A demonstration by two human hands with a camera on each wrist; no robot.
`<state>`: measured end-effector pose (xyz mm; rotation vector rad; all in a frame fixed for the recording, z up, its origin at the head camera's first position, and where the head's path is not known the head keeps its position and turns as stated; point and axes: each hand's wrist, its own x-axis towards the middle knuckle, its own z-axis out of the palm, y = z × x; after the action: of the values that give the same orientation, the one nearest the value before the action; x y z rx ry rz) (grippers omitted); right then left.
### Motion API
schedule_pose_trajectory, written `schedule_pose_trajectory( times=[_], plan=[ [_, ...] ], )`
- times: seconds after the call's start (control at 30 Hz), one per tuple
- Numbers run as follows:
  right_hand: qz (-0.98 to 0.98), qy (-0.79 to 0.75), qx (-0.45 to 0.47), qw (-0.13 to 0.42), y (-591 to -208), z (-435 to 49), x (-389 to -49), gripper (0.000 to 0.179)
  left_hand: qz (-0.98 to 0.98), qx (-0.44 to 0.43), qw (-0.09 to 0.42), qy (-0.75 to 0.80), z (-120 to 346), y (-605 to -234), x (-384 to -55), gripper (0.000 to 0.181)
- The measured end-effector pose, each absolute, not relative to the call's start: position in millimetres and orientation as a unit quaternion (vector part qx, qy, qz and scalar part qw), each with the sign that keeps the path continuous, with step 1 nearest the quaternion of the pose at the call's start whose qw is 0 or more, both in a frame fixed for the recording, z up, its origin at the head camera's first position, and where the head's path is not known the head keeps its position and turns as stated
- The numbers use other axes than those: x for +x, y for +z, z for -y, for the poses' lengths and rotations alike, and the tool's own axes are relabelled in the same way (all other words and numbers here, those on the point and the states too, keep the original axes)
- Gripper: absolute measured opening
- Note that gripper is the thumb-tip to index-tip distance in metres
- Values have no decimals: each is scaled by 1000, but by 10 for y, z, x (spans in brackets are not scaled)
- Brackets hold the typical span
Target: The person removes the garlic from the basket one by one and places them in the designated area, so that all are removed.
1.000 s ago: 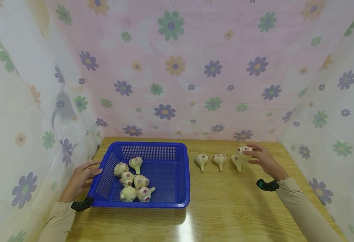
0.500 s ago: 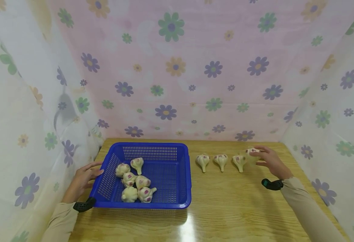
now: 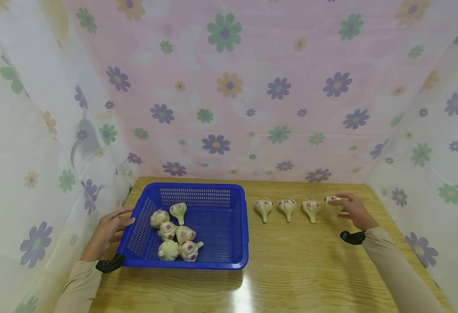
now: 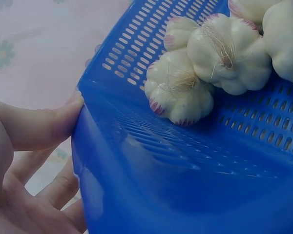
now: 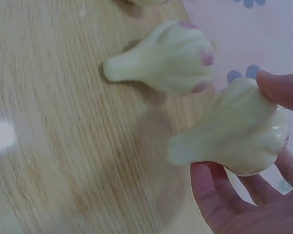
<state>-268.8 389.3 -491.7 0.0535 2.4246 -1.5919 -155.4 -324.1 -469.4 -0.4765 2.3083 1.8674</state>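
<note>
Head view: one blue basket point(image 3: 221, 264), set along the left edge of the tabletop point(image 3: 291, 261), containing six garlic bulbs point(image 3: 185, 234), mostly toward its left side; one left hand point(image 3: 109, 230) at its left rim. Near the far edge, right of the basket, a row of three, set apart, necks toward the near edge: first bulb point(image 3: 264, 209), second bulb point(image 3: 287, 208), third bulb point(image 3: 311, 210). A fourth bulb point(image 3: 332, 199), partly hidden, in the right hand point(image 3: 353, 211), toward the far right corner. Left wrist view: thumb at the basket's rim, other fingers passing behind its outer side, apparently a light hold; no bulb in the grasp. Right wrist view: fingers spread to the bulb's width, thumb opposite, gripping the fourth bulb by its round body; neck roughly parallel to its neighbour's; contact with the tabletop cannot be told. Status, as judged: three laid out, a fourth nearly placed but unreleased, six in the basket not yet set out.
</note>
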Motion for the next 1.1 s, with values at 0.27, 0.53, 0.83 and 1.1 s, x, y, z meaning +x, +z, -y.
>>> schedule_pose_trajectory(
  times=[0.27,0.53,0.83,1.1],
  plan=[
    [-859,-501,28,101,-5099,-3969,-2722,74,-768,-159,63,617,3250,-4726,-1560,58],
    [-856,-504,38,103,-5194,-4006,-2710,76,-771,-167,66,611,3248,-4740,-1586,60],
    [-861,-497,39,100,-5238,-4070,-2751,77,-770,-175,76,609,3236,-4713,-1586,62],
    [-851,-513,35,105,-5265,-4120,-2778,78,-766,-183,75,611,3226,-4701,-1590,63]
  ],
)
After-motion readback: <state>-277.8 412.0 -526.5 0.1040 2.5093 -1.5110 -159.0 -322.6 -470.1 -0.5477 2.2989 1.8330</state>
